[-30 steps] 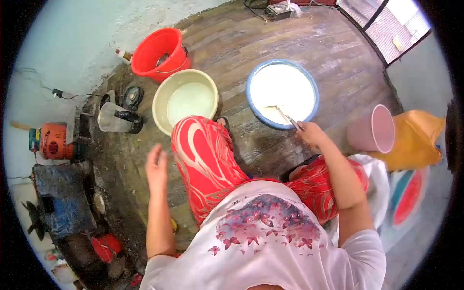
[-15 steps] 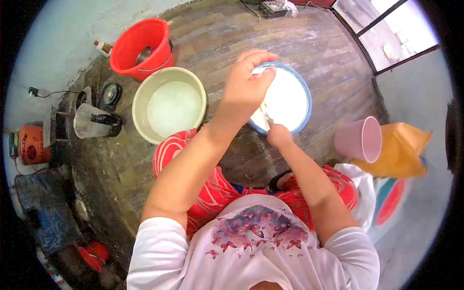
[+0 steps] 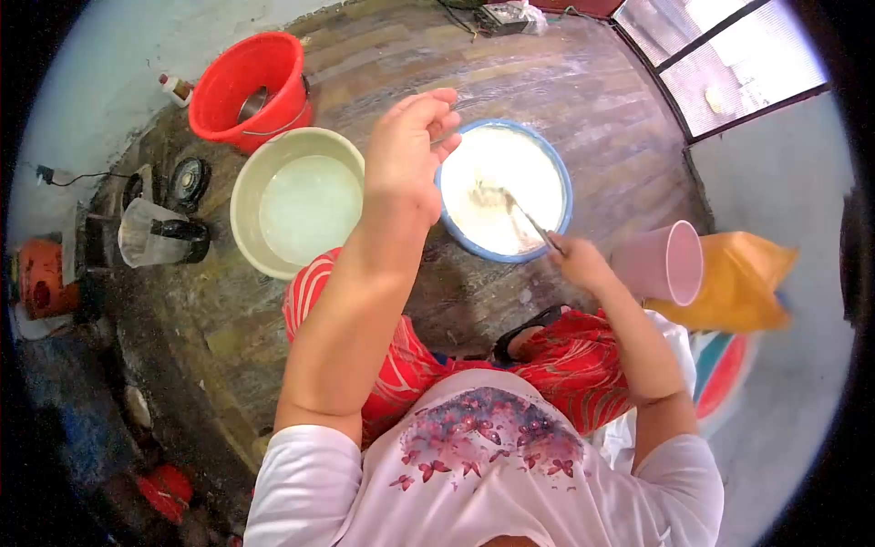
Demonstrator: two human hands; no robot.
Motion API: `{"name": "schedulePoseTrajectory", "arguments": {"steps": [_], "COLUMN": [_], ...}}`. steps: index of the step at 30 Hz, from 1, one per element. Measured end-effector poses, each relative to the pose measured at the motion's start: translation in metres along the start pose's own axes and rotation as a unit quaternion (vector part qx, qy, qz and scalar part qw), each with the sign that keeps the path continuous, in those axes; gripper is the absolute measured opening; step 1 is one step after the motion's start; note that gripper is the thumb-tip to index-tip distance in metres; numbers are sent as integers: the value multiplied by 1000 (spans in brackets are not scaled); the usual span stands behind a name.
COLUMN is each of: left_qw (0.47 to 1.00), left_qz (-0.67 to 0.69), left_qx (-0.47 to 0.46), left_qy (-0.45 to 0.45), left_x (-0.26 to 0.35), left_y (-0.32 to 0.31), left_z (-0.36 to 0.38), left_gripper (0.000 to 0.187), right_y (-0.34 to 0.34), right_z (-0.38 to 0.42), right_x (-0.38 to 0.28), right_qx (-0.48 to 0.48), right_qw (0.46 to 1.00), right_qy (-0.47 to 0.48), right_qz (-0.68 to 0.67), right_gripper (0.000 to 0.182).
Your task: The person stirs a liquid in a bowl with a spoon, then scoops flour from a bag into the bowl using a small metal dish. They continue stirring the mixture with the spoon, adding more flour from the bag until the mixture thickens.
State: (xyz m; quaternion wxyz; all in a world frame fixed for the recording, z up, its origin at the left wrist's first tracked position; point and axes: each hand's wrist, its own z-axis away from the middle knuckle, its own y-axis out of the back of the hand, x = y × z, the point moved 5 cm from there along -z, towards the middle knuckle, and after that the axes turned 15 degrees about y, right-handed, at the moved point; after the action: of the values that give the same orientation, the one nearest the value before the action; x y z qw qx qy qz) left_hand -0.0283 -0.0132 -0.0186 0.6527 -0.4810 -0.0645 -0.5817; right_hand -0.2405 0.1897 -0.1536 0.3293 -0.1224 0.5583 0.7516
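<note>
In the head view my right hand (image 3: 583, 264) grips the end of a thin metal spoon (image 3: 536, 223). The spoon's far end lies in the white mixture (image 3: 501, 164), which fills much of a blue-rimmed basin (image 3: 566, 205) on the floor. My left hand (image 3: 407, 146) is raised at the basin's left rim with its fingers curled. A thin greyish edge shows by those fingertips, but I cannot tell what it is. Just left of my left wrist stands a cream tub (image 3: 244, 232) of cloudy liquid.
Behind the tub is a red bucket (image 3: 205, 96) with a metal vessel inside. A clear jug (image 3: 141, 235) stands farther left. A pink tumbler (image 3: 647, 263) and a yellow-orange packet (image 3: 734, 273) sit by my right knee. A mesh-panelled door (image 3: 720, 73) is at upper right.
My left hand has moved left, from above the basin to its left rim. My right hand has shifted right, drawing the spoon's handle out past the basin's edge. The mixture's surface looks more disturbed.
</note>
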Motion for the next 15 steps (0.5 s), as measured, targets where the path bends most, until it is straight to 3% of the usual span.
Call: {"name": "schedulePoseTrajectory", "arguments": {"steps": [1, 2, 3, 6, 8, 9, 11, 12, 13, 14, 15], "left_qw": [1000, 999, 999, 999, 999, 999, 999, 999, 999, 998, 998], "left_qz": [11, 23, 26, 34, 20, 20, 44, 44, 51, 58, 59], "left_qx": [-11, -21, -20, -26, -24, -24, -4, -9, -15, -21, -23], "left_qy": [-4, -8, -7, -11, -19, -14, -2, -5, 11, 28, 27], "left_x": [2, 4, 5, 7, 9, 8, 7, 9, 8, 6, 6], "left_y": [-1, -2, -1, 1, 0, 0, 1, 0, 0, 1, 1], "left_z": [1, 1, 0, -4, -7, -10, -15, -14, -13, -12, -9], "left_gripper": [23, 24, 24, 25, 24, 24, 24, 24, 25, 25, 25], "right_y": [3, -3, -11, -69, -84, -82, -71, -56, -43, -40, -33], "right_z": [0, 3, 2, -34, -65, -73, -88, -89, -80, -69, -63], "right_x": [-25, -34, -48, -16, -4, -6, -4, -14, -19, -22, -19], "right_qx": [-19, -120, -162, -148, -19, -21, 16, 20, 47, 70, 72], "right_qw": [973, 962, 959, 961, 981, 982, 1000, 999, 976, 909, 909], "right_qy": [100, 20, -16, 19, 44, 41, -26, -25, -137, -244, -243], "right_qz": [209, 246, 232, 234, 186, 185, 5, 8, -165, -331, -330], "right_gripper": [37, 39, 40, 41, 36, 36, 32, 32, 31, 31, 31]}}
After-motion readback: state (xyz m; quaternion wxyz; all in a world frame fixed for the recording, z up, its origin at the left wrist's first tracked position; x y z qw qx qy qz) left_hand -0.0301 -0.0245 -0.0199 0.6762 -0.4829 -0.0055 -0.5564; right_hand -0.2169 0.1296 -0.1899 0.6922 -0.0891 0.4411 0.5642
